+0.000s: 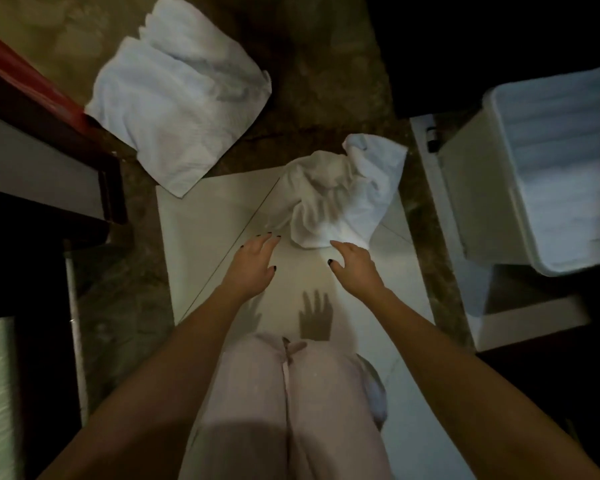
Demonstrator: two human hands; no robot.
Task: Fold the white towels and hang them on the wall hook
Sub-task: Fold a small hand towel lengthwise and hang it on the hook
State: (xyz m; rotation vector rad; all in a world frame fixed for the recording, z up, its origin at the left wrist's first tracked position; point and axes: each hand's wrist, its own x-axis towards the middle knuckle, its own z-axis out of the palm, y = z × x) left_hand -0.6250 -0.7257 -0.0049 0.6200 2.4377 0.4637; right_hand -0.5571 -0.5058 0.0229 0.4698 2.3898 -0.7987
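A crumpled white towel (340, 192) lies bunched on the pale floor tile straight ahead. My left hand (255, 263) hovers just left of its near edge, fingers spread and relaxed, holding nothing. My right hand (352, 263) reaches to the towel's near right edge, fingers extended and close to the cloth; I cannot tell whether they touch it. A second white towel (179, 95) lies spread and rumpled on the brown floor at the upper left. No wall hook is in view.
A white plastic bin (548, 168) stands at the right on a white base. Dark red-edged furniture (39, 109) fills the left side. Pale tile (205, 230) runs under my hands, brown stone floor (319, 81) beyond. My legs in light trousers are below.
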